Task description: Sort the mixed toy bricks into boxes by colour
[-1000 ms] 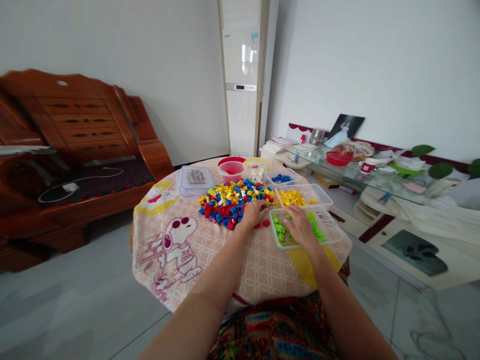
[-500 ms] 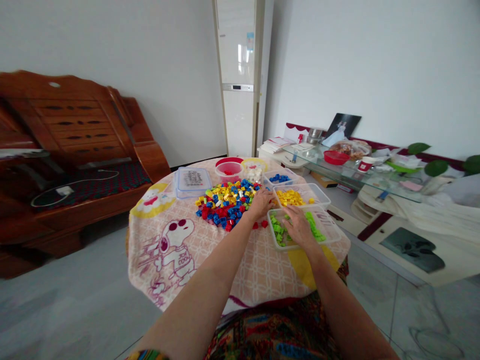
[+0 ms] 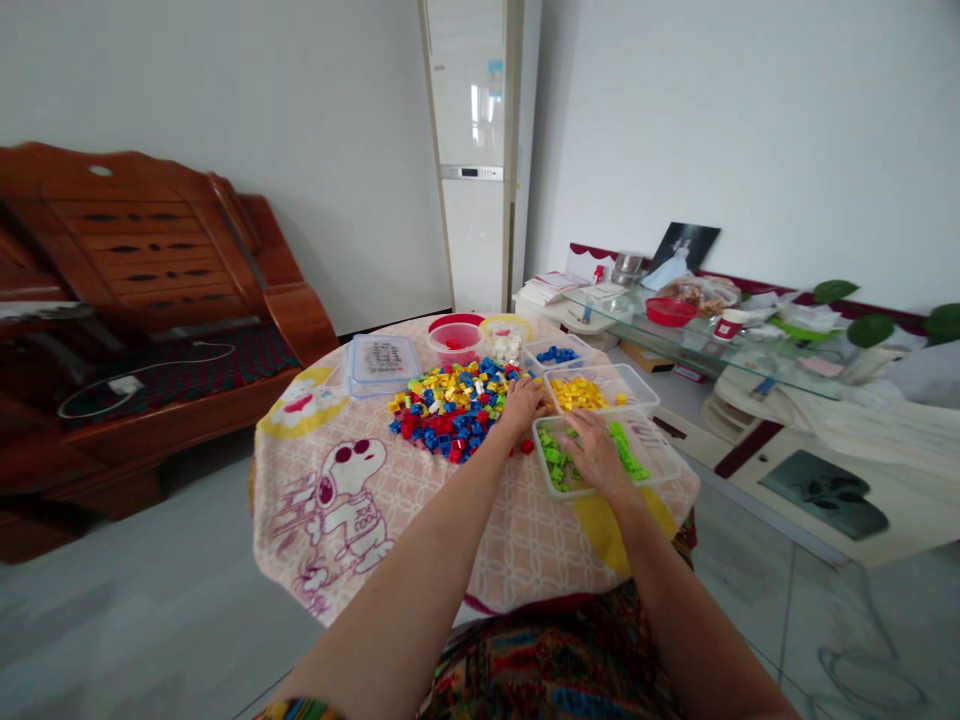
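My left hand point(image 3: 523, 408) is at the right edge of a mixed pile of toy building bricks point(image 3: 450, 410) in red, blue, yellow, green and white. Its fingers are bent together, with yellow near the tips; what they hold is too small to make out. My right hand point(image 3: 598, 452) reaches over a clear plastic box point(image 3: 664, 452) of green bricks point(image 3: 556, 462), fingers loosely stretched toward its far rim. Just beyond lies another clear box point(image 3: 637, 388) with yellow bricks point(image 3: 579, 393). Behind that, a third box point(image 3: 587, 348) holds blue bricks point(image 3: 556, 355).
A pink round tub point(image 3: 456, 342) with red bricks and a container of white bricks point(image 3: 506, 347) stand behind the pile. A lidded box point(image 3: 384, 362) sits at the left on the patterned tablecloth point(image 3: 450, 530). A glass-topped stand point(image 3: 750, 352) is to the right.
My left hand has shifted slightly and its fingers have drawn closer together at the pile's right edge. My right hand stays over the green bricks. The view has moved slightly.
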Tool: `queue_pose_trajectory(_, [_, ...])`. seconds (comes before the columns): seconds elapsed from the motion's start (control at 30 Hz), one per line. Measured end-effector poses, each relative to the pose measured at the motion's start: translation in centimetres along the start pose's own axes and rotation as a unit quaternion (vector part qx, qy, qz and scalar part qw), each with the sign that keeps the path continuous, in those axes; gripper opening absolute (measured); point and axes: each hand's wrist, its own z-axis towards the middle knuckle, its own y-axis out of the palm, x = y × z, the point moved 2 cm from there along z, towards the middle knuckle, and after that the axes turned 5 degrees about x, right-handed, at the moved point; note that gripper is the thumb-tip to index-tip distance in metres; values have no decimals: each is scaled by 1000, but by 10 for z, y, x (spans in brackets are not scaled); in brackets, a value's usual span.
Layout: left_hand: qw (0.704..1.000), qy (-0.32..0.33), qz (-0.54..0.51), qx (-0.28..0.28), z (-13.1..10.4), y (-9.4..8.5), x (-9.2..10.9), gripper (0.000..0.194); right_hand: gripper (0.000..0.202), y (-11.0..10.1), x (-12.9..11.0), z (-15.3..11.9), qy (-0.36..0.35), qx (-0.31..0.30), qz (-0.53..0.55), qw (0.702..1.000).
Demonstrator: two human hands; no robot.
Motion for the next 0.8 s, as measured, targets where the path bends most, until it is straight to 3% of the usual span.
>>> queue_pose_trajectory(0.27, [992, -52, -79, 89, 4, -7, -5, 11, 47, -1, -2, 0, 4, 2, -5, 1000])
queue_pose_trajectory(0.4, [989, -69, -96, 89, 13, -13, 5, 11, 48, -3, -3, 1, -2, -6, -3, 1000])
queue_pose_trajectory(0.6, [989, -28, -120, 82, 25, -16, 22, 16, 49, -3, -5, 1, -2, -2, -2, 1000])
queue_pose_trajectory(0.8, [987, -62, -123, 85, 5, -19, 1, 34, 49, -2, -4, 0, -1, 5, 0, 1000])
